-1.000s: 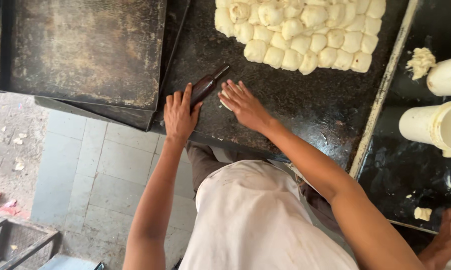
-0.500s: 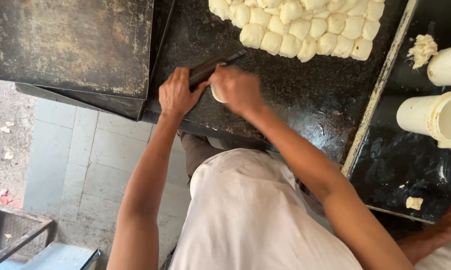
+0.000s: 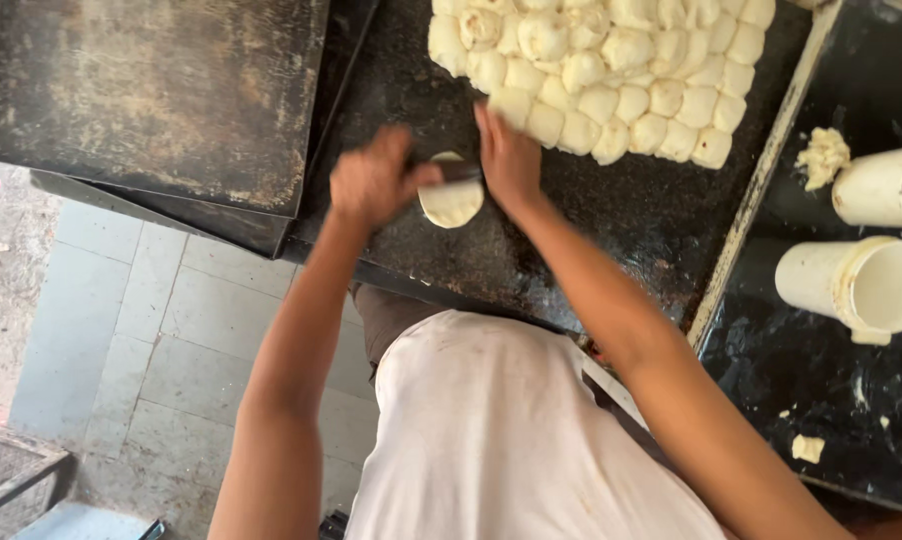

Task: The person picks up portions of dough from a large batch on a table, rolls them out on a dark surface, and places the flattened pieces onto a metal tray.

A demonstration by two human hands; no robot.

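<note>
A small flattened disc of pale dough (image 3: 451,205) lies on the dark, floury counter (image 3: 631,235). Across its top lies a dark rolling pin (image 3: 458,170). My left hand (image 3: 376,182) grips the pin's left end. My right hand (image 3: 506,158) presses on its right end with the fingers stretched forward, the fingertips touching a block of several dough balls (image 3: 611,70) packed together at the back of the counter. Both hands are slightly blurred.
A large worn dark metal tray (image 3: 151,100) lies to the left, overhanging the tiled floor (image 3: 121,330). Right of a pale metal strip (image 3: 761,190) are two white plastic tubs (image 3: 871,285) (image 3: 886,185), a dough lump (image 3: 821,155) and a dough scrap (image 3: 806,447).
Both hands closed over the rolling pin, a piece of dough came under it, and pin and hands have moved farther from the counter's edge toward the dough balls.
</note>
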